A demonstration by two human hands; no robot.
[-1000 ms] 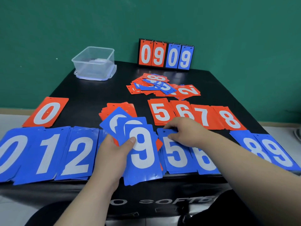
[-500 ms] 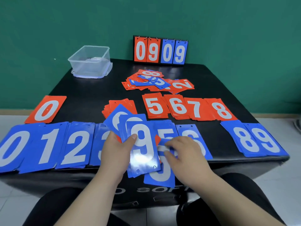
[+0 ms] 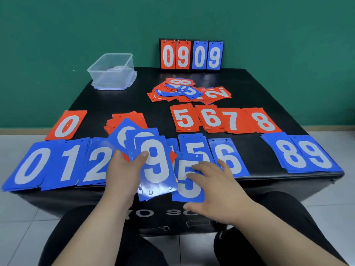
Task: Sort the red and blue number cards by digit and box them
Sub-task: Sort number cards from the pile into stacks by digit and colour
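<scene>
While your left hand (image 3: pixel 124 169) is holding a fan of blue cards (image 3: pixel 159 166) with a 9 on top, your right hand (image 3: pixel 217 189) is pinching a blue 5 card (image 3: pixel 189 181).
Your left grip is wrapping the fan, thumb pressing on the 9; your right grip is staying narrow, fingers lying on the 5 and thumb under its lower edge, which is hanging over the front of the black surface (image 3: pixel 115 100). The blue 5 pile (image 3: pixel 194 148) is sitting just behind, red piles (image 3: pixel 224 120) are lying farther back, and the clear box (image 3: pixel 112 72) is standing at the far left corner.
</scene>
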